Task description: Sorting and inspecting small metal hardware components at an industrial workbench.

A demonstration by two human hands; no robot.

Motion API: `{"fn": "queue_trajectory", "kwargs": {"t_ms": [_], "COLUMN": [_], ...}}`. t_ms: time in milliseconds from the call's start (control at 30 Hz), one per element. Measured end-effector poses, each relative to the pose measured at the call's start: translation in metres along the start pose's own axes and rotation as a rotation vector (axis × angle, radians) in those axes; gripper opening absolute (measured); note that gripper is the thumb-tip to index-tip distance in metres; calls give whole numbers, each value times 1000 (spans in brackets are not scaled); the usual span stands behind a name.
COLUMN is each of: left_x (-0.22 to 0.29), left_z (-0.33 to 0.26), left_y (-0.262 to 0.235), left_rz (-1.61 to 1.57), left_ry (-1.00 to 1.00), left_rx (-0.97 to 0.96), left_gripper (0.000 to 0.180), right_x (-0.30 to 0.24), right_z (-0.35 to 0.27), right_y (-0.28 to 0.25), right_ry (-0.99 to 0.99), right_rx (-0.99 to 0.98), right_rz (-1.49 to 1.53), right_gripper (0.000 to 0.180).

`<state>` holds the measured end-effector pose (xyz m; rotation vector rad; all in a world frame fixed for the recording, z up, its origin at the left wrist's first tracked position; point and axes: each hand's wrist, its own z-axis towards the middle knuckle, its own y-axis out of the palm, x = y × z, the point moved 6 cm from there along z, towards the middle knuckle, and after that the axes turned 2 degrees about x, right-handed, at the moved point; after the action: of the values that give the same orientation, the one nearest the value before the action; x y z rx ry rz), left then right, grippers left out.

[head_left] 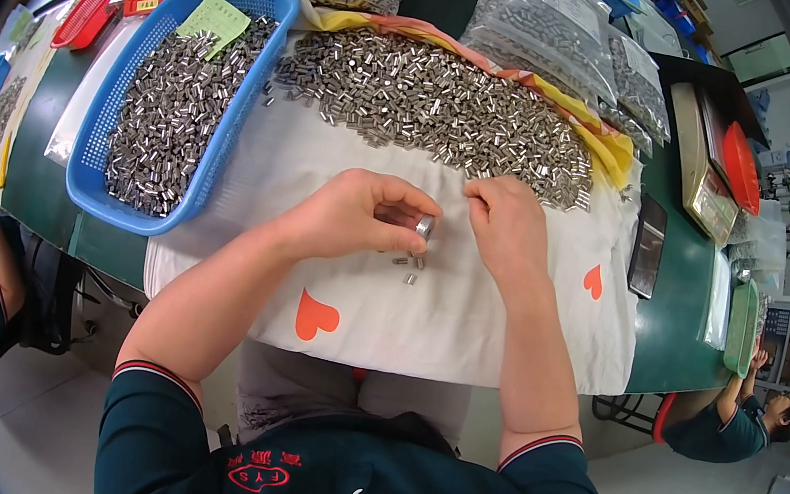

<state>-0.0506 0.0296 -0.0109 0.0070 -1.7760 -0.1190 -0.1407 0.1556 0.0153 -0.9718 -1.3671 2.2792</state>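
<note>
My left hand [354,213] is above the white cloth, its thumb and fingers closed round a few small metal sleeves [425,225]. A few loose sleeves [410,277] lie on the cloth just under it. Close by on the right, my right hand [509,225] has its fingers curled together at the near edge of a wide heap of shiny metal sleeves [436,101]. Whatever those fingertips hold, if anything, is hidden. To the left, a blue plastic basket [85,153] is filled with similar metal pieces and a yellow-green paper slip [214,23].
The white cloth [423,337] with orange hearts covers part of the green table [102,246]. Behind the heap are bulging clear bags [537,24] of metal parts. A phone [648,247] lies at the right. Co-workers [744,423] sit on both sides.
</note>
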Motion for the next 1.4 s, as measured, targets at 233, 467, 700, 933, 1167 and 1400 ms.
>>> {"fn": "queue_trajectory", "kwargs": {"t_ms": [233,467,700,933,1167,1400], "left_x": [1,-2,-6,-4,-3,0], "left_z": [0,2,3,3,0,0], "left_y": [-6,-9,-8,-7,-1,6], "left_rz": [-68,-156,-65,-109,-69,6], "left_ry": [11,15,16,0,13,31], "left_rx": [74,110,143,120,56,-34], "left_gripper": [33,32,33,35,34,33], "right_x": [-6,-31,-35,-23,4,19], "right_z": [-1,-6,-10,-6,-2,4], "right_y": [-6,-5,-5,-7,-14,-6], "right_ry": [102,108,83,143,323,146], "right_rx": [-91,-165,-128,-163,-106,-4], "right_rz": [185,690,524,673,613,121], "right_gripper": [8,8,8,10,7,9]}}
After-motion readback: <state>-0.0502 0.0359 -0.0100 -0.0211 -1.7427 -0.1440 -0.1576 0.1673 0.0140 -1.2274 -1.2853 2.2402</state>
